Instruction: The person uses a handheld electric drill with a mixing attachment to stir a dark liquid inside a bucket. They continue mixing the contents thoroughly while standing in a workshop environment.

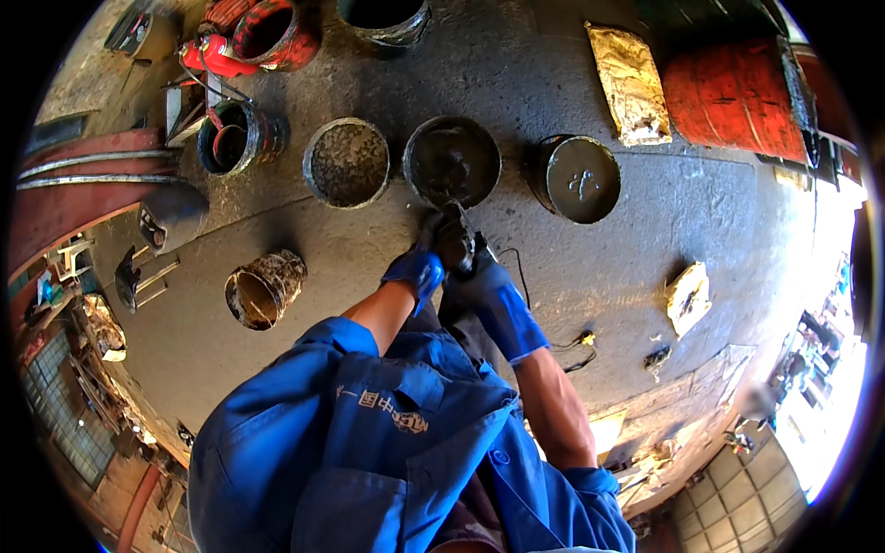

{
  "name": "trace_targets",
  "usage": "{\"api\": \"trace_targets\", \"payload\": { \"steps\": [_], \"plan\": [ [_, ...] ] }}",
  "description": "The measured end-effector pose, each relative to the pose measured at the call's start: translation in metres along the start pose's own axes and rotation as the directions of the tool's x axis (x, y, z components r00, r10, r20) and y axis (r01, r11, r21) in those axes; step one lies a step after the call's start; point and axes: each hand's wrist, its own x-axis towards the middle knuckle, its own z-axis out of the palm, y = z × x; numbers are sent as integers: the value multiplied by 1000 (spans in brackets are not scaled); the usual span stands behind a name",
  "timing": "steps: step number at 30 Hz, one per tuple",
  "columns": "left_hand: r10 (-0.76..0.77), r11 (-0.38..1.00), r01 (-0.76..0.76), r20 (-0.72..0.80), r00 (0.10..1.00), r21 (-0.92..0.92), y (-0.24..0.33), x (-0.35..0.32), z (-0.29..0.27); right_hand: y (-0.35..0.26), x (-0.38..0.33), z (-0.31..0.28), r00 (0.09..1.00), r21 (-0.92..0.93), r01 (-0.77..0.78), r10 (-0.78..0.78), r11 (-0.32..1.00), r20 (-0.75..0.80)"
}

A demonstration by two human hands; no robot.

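Both my hands wear blue gloves darkened by grime. Between them is a dark, dirty corded power tool (455, 243), which looks like a drill-type mixer. My left hand (419, 263) is closed on its left side, and my right hand (486, 286) grips it from the right and behind. The tool's front end points to the near rim of a round bucket (499, 170) of dark, wet liquid. Whether a shaft reaches into the liquid is hidden. Left of that bucket stands one with a grey, lumpy surface (307, 166); to its right is another with dark liquid (550, 184).
A stained empty-looking bucket (290, 272) lies tilted at left. Red fire extinguishers (221, 57) and crusted buckets (300, 41) stand far left. At far right are a yellow sack (630, 83) and a red drum (733, 97). A cable (522, 272) trails right of my hands.
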Motion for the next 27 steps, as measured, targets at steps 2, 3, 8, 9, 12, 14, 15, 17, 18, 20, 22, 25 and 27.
{"api": "trace_targets", "payload": {
  "steps": [2, 3, 8, 9, 12, 14, 15, 17, 18, 20, 22, 25, 27],
  "plan": [
    [69, 993, -65, -47, 997, 97, 0, 0, 5, -1, -1, 1, 1000, -6, 0, 0, 1000, 3],
    [96, 988, -88, -61, 993, 128, -3, -1, 7, -2, 1, 1, 1000, -13, 4, -3, 1000, 7],
    [378, 889, -235, -341, 861, 393, -28, -2, 43, 1, 5, 2, 1000, -16, -4, 4, 1000, 4],
    [529, 797, -234, -456, 716, 557, -26, -1, 41, 3, 5, 3, 1000, -15, -3, 3, 1000, 3],
    [130, 984, -120, -69, 989, 132, -2, -5, 13, -2, 4, 4, 1000, -15, 17, -17, 1000, 10],
    [89, 990, -82, -57, 994, 113, 4, -3, 4, -2, 6, 4, 1000, -18, 14, -14, 1000, 7],
    [75, 992, -69, -52, 996, 109, 10, 0, -2, -2, 6, 5, 1000, -16, 16, -16, 1000, 4],
    [66, 986, -63, -12, 998, 153, 24, 0, -19, -3, 6, 6, 999, -23, 30, -30, 999, 15],
    [67, 983, -66, 4, 998, 170, 32, -1, -27, -6, 7, 8, 999, -25, 40, -40, 999, 19],
    [-20, 976, -24, 199, 980, 216, 39, 2, -32, -5, 9, 9, 999, -26, 42, -41, 999, 19],
    [11, 980, -38, 137, 990, 195, 28, 8, -29, 2, 9, 8, 999, -23, 32, -31, 999, 9],
    [8, 979, -29, 103, 995, 202, 38, 9, -39, -1, 9, 9, 999, -18, 42, -42, 999, 10],
    [-56, 972, 10, 189, 980, 235, 50, 2, -49, -6, 10, 13, 998, -26, 62, -61, 998, 27]
  ]
}}
